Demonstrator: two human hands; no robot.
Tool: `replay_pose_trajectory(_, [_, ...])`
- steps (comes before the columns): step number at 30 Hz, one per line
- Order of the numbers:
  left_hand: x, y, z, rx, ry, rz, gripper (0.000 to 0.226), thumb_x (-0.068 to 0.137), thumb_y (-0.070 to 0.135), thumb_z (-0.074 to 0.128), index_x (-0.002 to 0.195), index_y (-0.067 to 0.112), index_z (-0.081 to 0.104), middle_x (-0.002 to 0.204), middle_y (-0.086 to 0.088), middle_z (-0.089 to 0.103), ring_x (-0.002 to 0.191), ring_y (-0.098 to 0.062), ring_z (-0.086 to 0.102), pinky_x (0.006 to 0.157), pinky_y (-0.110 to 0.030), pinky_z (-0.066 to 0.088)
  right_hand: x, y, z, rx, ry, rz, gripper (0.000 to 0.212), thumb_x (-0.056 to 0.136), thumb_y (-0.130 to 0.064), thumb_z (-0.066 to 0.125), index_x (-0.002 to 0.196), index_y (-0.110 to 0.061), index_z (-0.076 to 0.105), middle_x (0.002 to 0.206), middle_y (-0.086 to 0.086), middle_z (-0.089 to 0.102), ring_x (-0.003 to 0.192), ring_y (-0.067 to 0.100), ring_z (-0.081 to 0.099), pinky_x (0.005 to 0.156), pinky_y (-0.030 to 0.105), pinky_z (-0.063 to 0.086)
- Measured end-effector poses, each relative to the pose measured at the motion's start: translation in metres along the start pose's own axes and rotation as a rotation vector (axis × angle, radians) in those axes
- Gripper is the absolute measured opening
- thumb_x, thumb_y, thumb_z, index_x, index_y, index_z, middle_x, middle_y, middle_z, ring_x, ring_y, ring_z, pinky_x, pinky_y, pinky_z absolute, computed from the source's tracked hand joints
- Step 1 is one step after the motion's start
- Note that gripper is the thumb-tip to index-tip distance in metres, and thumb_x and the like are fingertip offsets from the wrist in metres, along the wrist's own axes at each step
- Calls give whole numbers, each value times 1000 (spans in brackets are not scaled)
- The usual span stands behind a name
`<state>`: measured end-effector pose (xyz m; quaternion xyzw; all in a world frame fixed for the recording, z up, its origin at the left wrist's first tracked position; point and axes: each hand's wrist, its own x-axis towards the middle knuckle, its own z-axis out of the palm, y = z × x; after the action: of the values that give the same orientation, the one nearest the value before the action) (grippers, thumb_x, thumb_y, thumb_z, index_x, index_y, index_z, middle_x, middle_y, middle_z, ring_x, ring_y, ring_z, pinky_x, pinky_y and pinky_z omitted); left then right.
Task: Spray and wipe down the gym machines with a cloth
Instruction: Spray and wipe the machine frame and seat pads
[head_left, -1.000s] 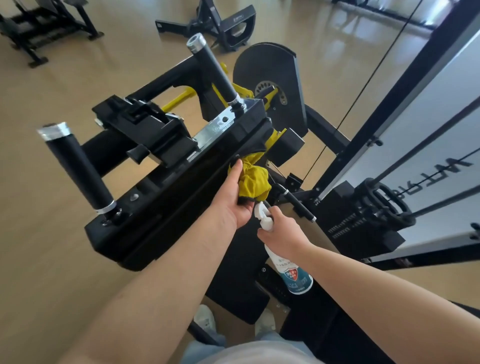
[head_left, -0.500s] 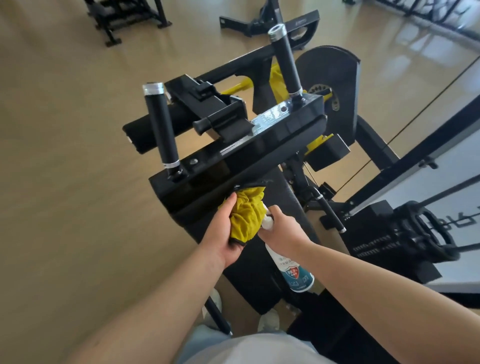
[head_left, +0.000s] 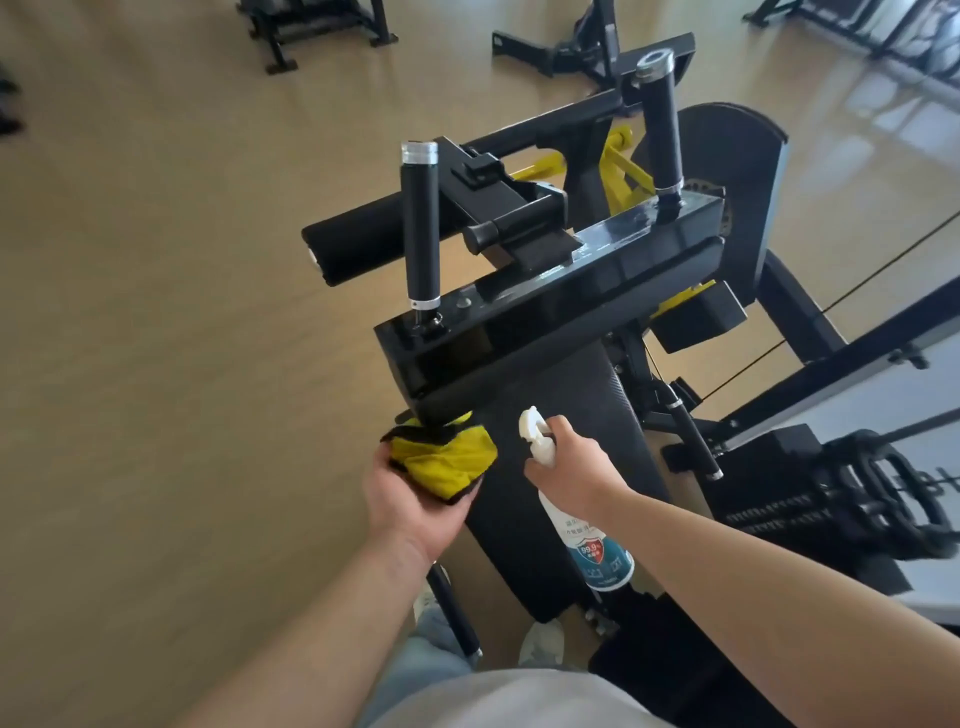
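Observation:
A black gym machine (head_left: 550, 312) with two upright handles and yellow parts fills the middle of the head view. My left hand (head_left: 410, 499) grips a bunched yellow cloth (head_left: 441, 457) just under the near left corner of the machine's black pad, touching its lower edge. My right hand (head_left: 571, 467) holds a white spray bottle (head_left: 587, 540) by its neck, nozzle up and pointing left, over the black padded seat (head_left: 545, 493).
A weight stack (head_left: 831, 499) and a cable frame stand at the right. Other black machines (head_left: 311, 26) sit on the wooden floor at the back. Open floor (head_left: 156, 364) lies to the left. My shoes show below the seat.
My left hand has dragged the cloth along the pad's underside from its right part to the near left corner. The right hand with the bottle stayed beside it. My view has shifted.

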<state>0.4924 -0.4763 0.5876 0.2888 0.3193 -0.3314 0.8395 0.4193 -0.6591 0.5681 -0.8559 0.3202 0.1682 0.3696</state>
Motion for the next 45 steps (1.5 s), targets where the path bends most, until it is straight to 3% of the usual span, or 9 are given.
replay_pose_trajectory(3, [3,19,-6,-91,-63,10,54,98,54,45,136,21,64,132,-19,67,121,-48,63,102,-63,47,0,-3,2,18,-7,18,40,95,-32,61,130,-28,41,94,-6,59,80,16,63,63,32,49])
replay_pose_trajectory(8, [6,37,9,-86,-148,-62,52,104,49,44,134,11,63,130,-25,66,114,-53,65,90,-72,50,2,-2,3,35,10,52,40,95,-32,62,130,-27,42,93,-6,59,79,15,62,61,31,48])
replay_pose_trajectory(15, [26,31,35,-40,-264,-135,45,107,36,40,139,14,62,137,-22,63,122,-52,61,98,-69,48,8,7,8,31,20,134,43,95,-34,62,133,-29,42,96,-6,60,81,16,65,64,33,53])
replay_pose_trajectory(24, [65,21,36,-66,-288,-281,50,107,42,43,150,18,52,148,-17,56,131,-50,54,101,-66,48,17,10,7,130,72,193,53,99,-40,62,146,-34,39,106,-5,61,81,11,64,60,27,51])
replay_pose_trajectory(31, [90,24,31,44,-169,-316,50,103,45,50,142,16,60,140,-18,62,120,-45,65,91,-59,57,-2,-14,0,-118,16,-220,69,99,-41,66,157,-34,30,129,-8,65,111,19,65,89,31,50])
replay_pose_trajectory(34, [96,29,21,133,-97,-306,44,103,42,47,129,15,69,129,-19,69,101,-43,73,75,-53,61,-5,-27,2,-269,9,-332,62,98,-40,65,152,-28,38,125,-7,67,102,20,67,85,34,54])
replay_pose_trajectory(37, [100,37,9,189,-87,-342,45,101,39,45,134,17,67,134,-17,67,115,-44,68,97,-56,54,-5,-35,12,-394,37,-384,34,94,-40,63,121,-22,52,100,-8,62,92,23,67,71,34,48])
replay_pose_trajectory(39, [101,40,4,204,-76,-380,49,99,42,47,139,18,64,136,-18,65,120,-46,64,107,-56,47,-3,-36,19,-413,62,-371,25,94,-41,62,102,-23,46,90,-11,51,88,24,65,68,33,41])
replay_pose_trajectory(45, [97,35,14,206,-167,-362,49,100,44,49,138,17,64,131,-18,68,115,-44,68,101,-64,49,-4,-33,22,-245,183,-261,51,97,-40,62,142,-23,45,108,-6,67,89,20,66,75,38,56])
